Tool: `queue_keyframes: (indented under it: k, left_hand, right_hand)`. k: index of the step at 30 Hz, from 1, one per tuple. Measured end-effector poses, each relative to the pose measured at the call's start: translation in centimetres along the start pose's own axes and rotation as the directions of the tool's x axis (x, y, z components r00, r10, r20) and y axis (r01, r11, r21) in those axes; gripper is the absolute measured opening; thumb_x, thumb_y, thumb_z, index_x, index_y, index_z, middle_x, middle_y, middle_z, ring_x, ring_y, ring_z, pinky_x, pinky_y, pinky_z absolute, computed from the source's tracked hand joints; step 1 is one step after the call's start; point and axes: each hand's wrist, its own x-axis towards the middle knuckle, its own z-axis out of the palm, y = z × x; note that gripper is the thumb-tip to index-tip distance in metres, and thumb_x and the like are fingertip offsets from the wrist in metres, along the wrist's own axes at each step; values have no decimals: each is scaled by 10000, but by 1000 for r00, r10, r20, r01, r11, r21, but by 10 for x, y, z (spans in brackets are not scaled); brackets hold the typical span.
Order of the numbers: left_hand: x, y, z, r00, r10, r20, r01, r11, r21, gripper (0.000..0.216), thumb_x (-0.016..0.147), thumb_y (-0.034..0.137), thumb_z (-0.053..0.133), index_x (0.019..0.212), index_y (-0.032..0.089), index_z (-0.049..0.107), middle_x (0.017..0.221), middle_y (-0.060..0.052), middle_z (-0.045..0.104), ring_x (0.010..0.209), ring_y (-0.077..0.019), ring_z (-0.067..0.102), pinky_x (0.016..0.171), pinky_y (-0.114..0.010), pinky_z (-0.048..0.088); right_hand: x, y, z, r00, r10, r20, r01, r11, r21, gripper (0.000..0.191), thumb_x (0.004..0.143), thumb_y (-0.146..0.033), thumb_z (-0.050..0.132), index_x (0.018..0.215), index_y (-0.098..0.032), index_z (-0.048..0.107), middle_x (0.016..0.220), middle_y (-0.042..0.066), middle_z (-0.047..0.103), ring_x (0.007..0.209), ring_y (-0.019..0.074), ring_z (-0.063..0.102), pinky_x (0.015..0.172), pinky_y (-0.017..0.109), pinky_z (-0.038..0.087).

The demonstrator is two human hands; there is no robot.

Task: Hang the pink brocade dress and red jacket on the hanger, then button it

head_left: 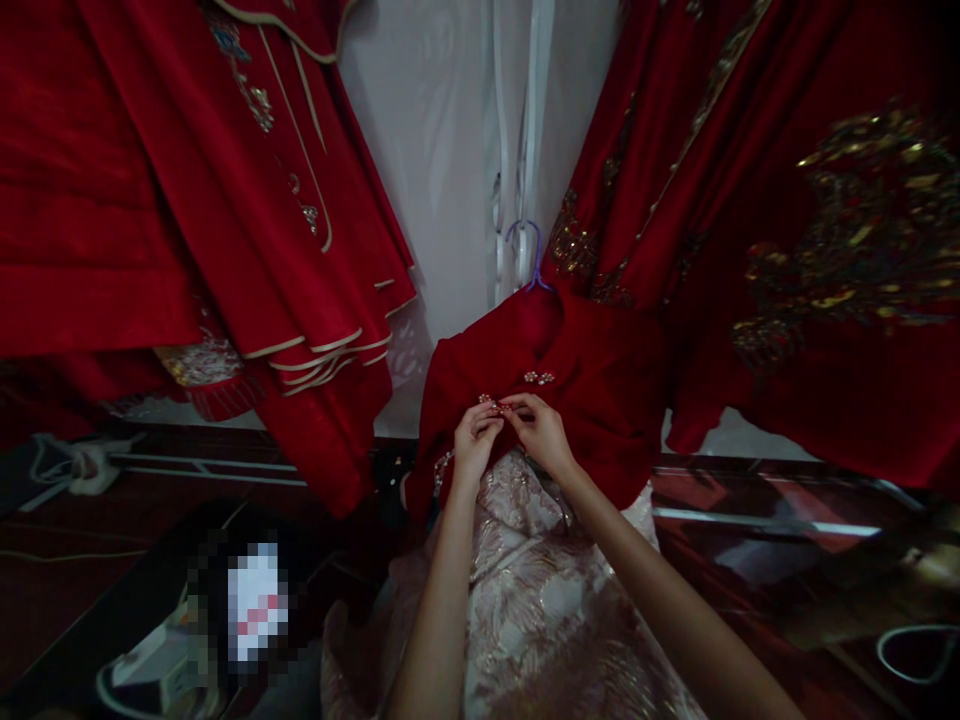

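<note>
A red jacket (600, 400) hangs in front of me on a purple hanger (537, 262). A beaded frog fastener (498, 407) on its front lies between my fingertips. My left hand (475, 438) pinches the fastener's left part, its fingers bent. From the other side my right hand (541, 432) pinches the same fastener, thumb and forefinger close together. Just above them another beaded fastener (538, 378) shows on the red cloth. Beneath my wrists lies a pale garment with a shiny leaf pattern (547, 600). The fingertips partly hide the fastener's details.
Red garments with pale piping (300, 270) hang at the left. A red garment with gold embroidery (862, 240) hangs at the right. White rack poles (517, 130) rise behind the jacket. Metal bars (765, 522) run low across the floor. A blurred white item (256, 605) lies lower left.
</note>
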Motion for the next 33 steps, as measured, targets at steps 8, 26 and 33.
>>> queue_keyframes:
  k: [8, 26, 33]
  left_hand:
    - [4, -5, 5, 994, 62, -87, -58, 997, 47, 307, 665, 253, 713, 934, 147, 610, 959, -79, 667, 853, -144, 632, 872, -329, 478]
    - [-1, 7, -9, 963, 268, -37, -228, 879, 420, 176, 735, 250, 637, 885, 158, 653, 849, -55, 692, 748, -148, 650, 736, -284, 522]
    - [10, -7, -34, 976, 207, 71, -217, 875, 432, 156, 810, 204, 534, 957, 156, 542, 963, -70, 627, 889, -129, 610, 845, -289, 478]
  right_hand:
    - [2, -4, 7, 1000, 9, -22, -9, 1000, -27, 195, 800, -199, 509, 940, -196, 644, 935, 52, 632, 771, 142, 620, 727, 288, 532]
    - [-1, -7, 20, 997, -26, -78, 22, 999, -50, 212, 864, -266, 478, 971, -197, 648, 983, 79, 621, 862, 178, 618, 726, 298, 549]
    - [-4, 0, -14, 977, 22, 214, -36, 997, 65, 279, 885, -259, 439, 1104, -236, 610, 1066, 30, 655, 956, 152, 626, 867, 303, 496]
